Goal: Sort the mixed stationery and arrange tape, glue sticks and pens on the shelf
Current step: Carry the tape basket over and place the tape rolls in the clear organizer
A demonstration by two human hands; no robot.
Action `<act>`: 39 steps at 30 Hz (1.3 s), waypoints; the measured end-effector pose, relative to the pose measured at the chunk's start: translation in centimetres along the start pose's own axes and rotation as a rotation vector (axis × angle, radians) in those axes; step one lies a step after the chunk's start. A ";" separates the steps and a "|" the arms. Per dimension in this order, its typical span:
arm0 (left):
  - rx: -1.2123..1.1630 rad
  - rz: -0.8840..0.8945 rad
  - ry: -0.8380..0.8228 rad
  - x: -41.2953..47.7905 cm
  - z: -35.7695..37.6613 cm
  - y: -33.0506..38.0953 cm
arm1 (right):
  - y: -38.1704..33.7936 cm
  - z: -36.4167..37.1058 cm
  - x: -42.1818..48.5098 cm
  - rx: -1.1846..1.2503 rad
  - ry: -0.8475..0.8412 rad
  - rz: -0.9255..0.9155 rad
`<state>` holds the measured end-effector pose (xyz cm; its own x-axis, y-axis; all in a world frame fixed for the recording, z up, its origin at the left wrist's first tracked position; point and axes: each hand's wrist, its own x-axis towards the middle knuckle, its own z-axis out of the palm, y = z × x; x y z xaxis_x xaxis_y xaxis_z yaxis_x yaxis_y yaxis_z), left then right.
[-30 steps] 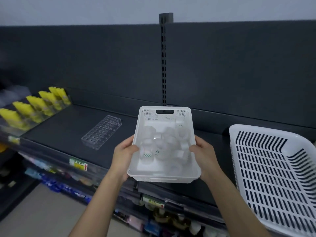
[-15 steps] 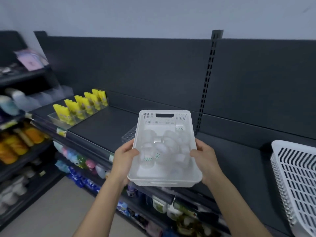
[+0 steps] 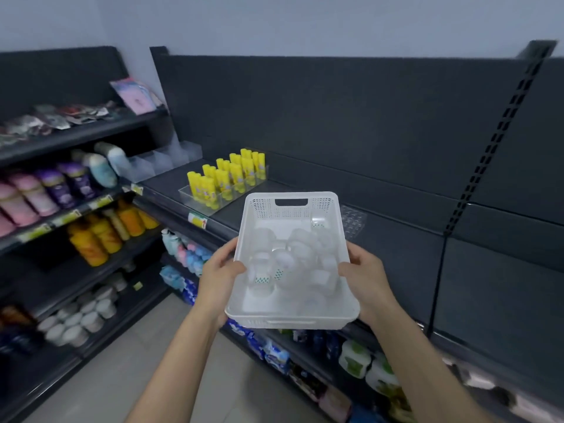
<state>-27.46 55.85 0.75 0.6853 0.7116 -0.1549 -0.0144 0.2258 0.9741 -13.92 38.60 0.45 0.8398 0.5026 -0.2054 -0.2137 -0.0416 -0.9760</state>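
While both hands carry it in front of the dark shelf [image 3: 396,239], the white plastic basket [image 3: 290,320] sits between them. The left hand [image 3: 218,273] is clamped on its left wall, thumb hooked over the rim, and the right hand [image 3: 367,277] grips the right wall likewise. Clear tape rolls [image 3: 285,261] lie heaped inside, between the two thumbs. Beyond the right fingers [image 3: 346,268], a clear holed tray [image 3: 355,221] lies on the shelf. Beyond the left fingers [image 3: 235,268] and further left, yellow glue sticks [image 3: 227,178] stand upright in a clear holder.
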 end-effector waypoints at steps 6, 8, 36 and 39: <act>-0.009 -0.001 0.091 0.6 -7.5 1.1 | 0.7 7.7 0.5 -0.046 -0.064 0.027; -0.045 -0.002 0.129 0.9 -9.6 1.5 | 0.7 10.1 0.8 -0.065 -0.086 0.030; -0.098 0.060 0.220 23.0 -29.3 11.7 | -2.9 39.0 20.4 -0.050 -0.271 -0.055; -0.095 0.047 0.185 26.8 -31.8 12.3 | -2.7 42.0 22.3 -0.052 -0.228 -0.040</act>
<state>-32.47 98.84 3.31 0.5367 0.8311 -0.1456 -0.1177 0.2447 0.9624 -15.60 86.20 1.52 0.7115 0.6864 -0.1505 -0.1519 -0.0589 -0.9866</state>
